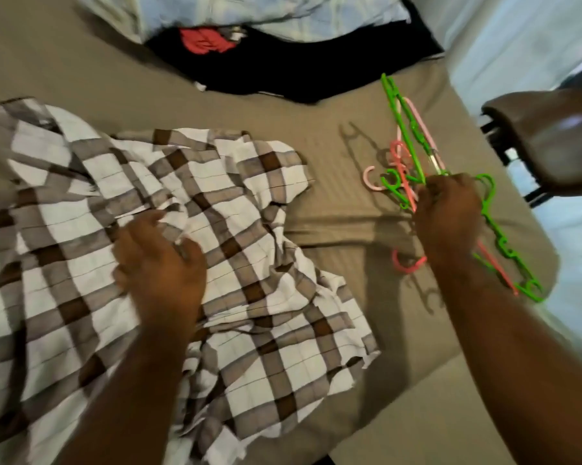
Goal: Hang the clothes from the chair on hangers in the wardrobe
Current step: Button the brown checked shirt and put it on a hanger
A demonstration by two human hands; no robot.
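Observation:
A brown and white checked shirt (249, 203) lies crumpled across the left and middle of the bed. My left hand (160, 260) sits on it and grips a fold of its cloth. To the right, my right hand (449, 216) holds a bunch of green and pink plastic hangers (407, 129) just above the sheet. Their shadows fall on the bed. The brown chair (551, 139) stands beside the bed at the right edge. The wardrobe is out of view.
The bed has a tan sheet (333, 109). At its far side lie a black garment (299, 72) with a red patch (205, 40) and pale blue bedding (266, 11). A light floor (578, 236) shows to the right of the bed.

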